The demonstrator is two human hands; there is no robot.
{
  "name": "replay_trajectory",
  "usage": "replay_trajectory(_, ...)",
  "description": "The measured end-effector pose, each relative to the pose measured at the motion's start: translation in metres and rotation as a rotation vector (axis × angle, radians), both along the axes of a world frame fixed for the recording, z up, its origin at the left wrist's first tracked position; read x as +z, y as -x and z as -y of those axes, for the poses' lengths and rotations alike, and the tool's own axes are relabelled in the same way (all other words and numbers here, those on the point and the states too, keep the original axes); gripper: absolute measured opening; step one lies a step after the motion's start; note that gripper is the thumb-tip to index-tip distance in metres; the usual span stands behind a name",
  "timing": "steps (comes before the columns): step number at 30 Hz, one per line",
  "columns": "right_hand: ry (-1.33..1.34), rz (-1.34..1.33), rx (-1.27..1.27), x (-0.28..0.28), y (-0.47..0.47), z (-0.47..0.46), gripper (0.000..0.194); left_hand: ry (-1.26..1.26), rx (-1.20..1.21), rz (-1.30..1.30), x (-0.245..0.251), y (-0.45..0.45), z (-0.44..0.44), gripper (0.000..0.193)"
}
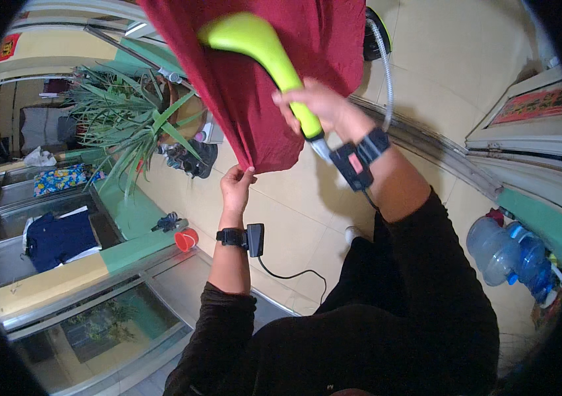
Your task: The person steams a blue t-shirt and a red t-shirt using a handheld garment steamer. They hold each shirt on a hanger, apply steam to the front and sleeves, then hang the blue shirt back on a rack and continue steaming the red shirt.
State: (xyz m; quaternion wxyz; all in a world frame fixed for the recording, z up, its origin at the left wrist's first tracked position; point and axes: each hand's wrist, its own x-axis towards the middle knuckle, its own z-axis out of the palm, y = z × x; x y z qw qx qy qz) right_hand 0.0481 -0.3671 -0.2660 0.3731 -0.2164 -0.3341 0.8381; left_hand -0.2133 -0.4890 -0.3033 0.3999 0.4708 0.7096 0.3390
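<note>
A dark red cloth (281, 119) hangs before me, running out of view at the top. Its lower left corner is pinched between the thumb and fingers of my left hand (236, 185), which draws the fabric into folds. My right hand (323, 106) is wrapped around the handle of a lime-green garment steamer head (256, 42). The steamer's broad end is blurred and lies over the cloth; whether it touches the fabric I cannot tell. A grey ribbed hose (387, 74) runs from the black and green base (377, 37) behind the cloth down past my right wrist.
Spiky potted aloe-like plants (122, 119) stand at the left, with dark shoes (204, 158) on the floor beside them. A red bucket (186, 240) sits near the left wall. Large blue water bottles (508, 252) lie at the right, below a door track (424, 138).
</note>
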Motion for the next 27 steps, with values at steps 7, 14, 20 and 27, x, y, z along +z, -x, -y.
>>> replay_trajectory(7, 0.347, 0.114, 0.110, -0.083, -0.013, 0.151, 0.014, 0.042, -0.042, -0.072, -0.010, -0.009, 0.010, 0.012)
replay_trajectory(14, 0.444, -0.156, -0.374, -0.127, -0.040, 0.188, 0.014, -0.018, -0.064, 0.496, 0.006, -0.034, 0.043, 0.024)
replay_trajectory(20, 0.640, -0.135, -0.378, -0.158, -0.023, 0.234, 0.036, 0.153, -0.021, 1.076, 0.034, -0.056, 0.072, 0.038)
replay_trajectory(27, 0.811, -0.277, -0.442, -0.163, -0.005, 0.274, 0.025, 0.180, 0.020, 1.353, 0.043, -0.074, 0.101, 0.042)
